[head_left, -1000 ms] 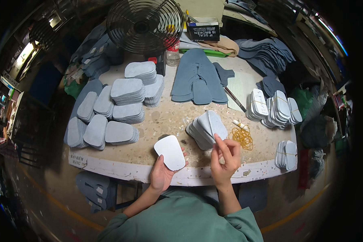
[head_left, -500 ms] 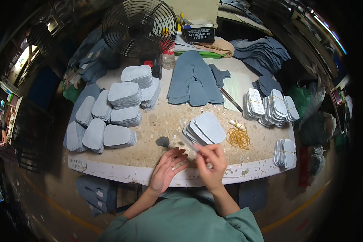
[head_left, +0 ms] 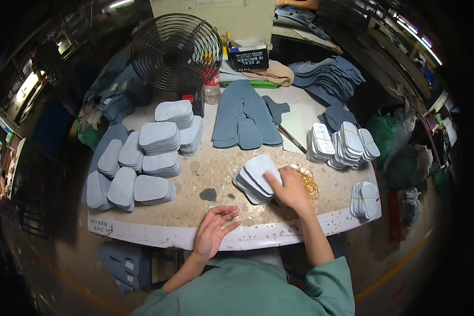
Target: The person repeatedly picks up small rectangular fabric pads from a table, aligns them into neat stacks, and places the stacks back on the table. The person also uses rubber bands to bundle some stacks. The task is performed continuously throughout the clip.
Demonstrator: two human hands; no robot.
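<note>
My right hand (head_left: 291,188) is at the right side of a fanned stack of pale grey-blue cut pieces (head_left: 259,169). Its thumb lies on the top piece and its fingers close at the stack's edge; the fingertips are partly hidden. Each piece is flat with rounded corners. Over the front edge of the table my left hand (head_left: 214,230) is open, palm turned inward, fingers loosely bent, holding nothing. Just beyond it a small dark scrap (head_left: 208,195) lies on the tabletop. Yellow rubber bands (head_left: 309,184) sit in a loose heap right of my right hand.
Several piles of similar pieces (head_left: 158,139) stand at left. Banded bundles (head_left: 347,145) are at right, another (head_left: 364,200) near the front. Dark blue panels (head_left: 242,118), a pen (head_left: 292,138), a black fan (head_left: 176,52), a bottle (head_left: 211,94) and a box (head_left: 249,55) lie farther back.
My right hand has moved from beside my left hand, where a blurred thin piece showed at its fingers, up and right onto the stack. My left hand stays near the table edge.
</note>
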